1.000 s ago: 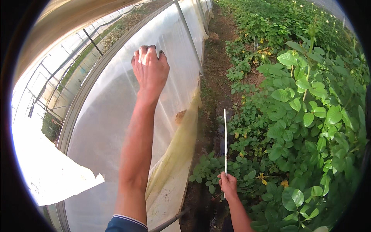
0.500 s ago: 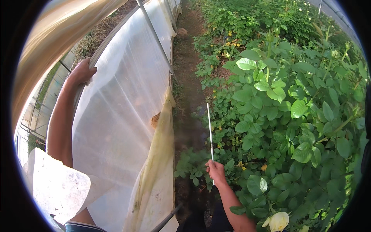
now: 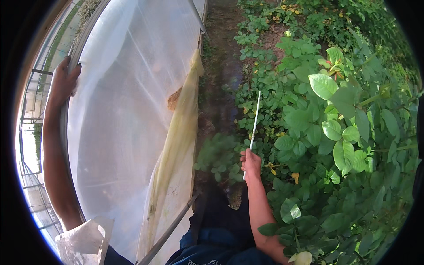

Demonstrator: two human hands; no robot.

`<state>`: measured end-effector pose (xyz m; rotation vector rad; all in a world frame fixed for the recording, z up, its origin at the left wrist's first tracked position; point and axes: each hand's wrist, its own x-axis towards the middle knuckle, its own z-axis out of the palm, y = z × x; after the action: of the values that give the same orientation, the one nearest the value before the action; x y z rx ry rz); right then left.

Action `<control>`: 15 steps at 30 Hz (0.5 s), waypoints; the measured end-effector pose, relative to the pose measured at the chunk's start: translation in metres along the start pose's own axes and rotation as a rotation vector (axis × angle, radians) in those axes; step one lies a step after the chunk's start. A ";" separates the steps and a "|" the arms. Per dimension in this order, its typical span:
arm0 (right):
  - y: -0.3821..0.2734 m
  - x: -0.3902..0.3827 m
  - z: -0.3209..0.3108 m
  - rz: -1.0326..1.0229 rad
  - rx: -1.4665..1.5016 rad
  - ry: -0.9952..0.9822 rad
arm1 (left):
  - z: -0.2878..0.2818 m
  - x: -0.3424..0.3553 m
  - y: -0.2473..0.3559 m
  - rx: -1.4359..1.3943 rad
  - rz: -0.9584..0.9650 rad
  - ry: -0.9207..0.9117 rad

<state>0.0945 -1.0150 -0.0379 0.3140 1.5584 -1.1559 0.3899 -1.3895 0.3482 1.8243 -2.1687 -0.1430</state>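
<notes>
My left hand [image 3: 65, 84] is closed round the grey top rail [image 3: 84, 37] of a clear plastic greenhouse side sheet [image 3: 119, 128], at the far left with the arm stretched out. Over the lower part of that arm lies a white, stained flap [image 3: 84, 243]. In front of my body my right hand [image 3: 251, 164] grips a thin white stick [image 3: 255, 117] near its lower end. The stick points up and away, tilted a little right, beside the low rose leaves. Its short lower tip shows below my fist.
Leafy rose bushes [image 3: 304, 119] fill the right side, with a pale bloom [image 3: 303, 258] at the bottom. A narrow dirt path [image 3: 218, 70] runs between them and the sheet. A yellowish plastic strip [image 3: 176, 137] hangs along the sheet; metal poles [image 3: 170, 232] cross near me.
The view has tilted down and shifted. My left hand appears farther left, still on the rail. My right hand and the stick appear higher and slightly right, the stick leaning more to the right.
</notes>
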 end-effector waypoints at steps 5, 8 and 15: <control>-0.018 -0.004 0.050 0.138 0.106 0.034 | 0.003 0.003 -0.006 0.001 -0.069 0.003; -0.032 0.008 0.083 0.101 0.058 -0.032 | 0.008 0.002 -0.022 -0.100 -0.264 -0.040; -0.083 0.041 0.139 0.002 -0.036 -0.093 | 0.009 0.010 -0.047 -0.121 -0.351 -0.071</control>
<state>0.1040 -1.1807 -0.0184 0.2344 1.4950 -1.1238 0.4307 -1.4096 0.3288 2.1393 -1.8182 -0.4113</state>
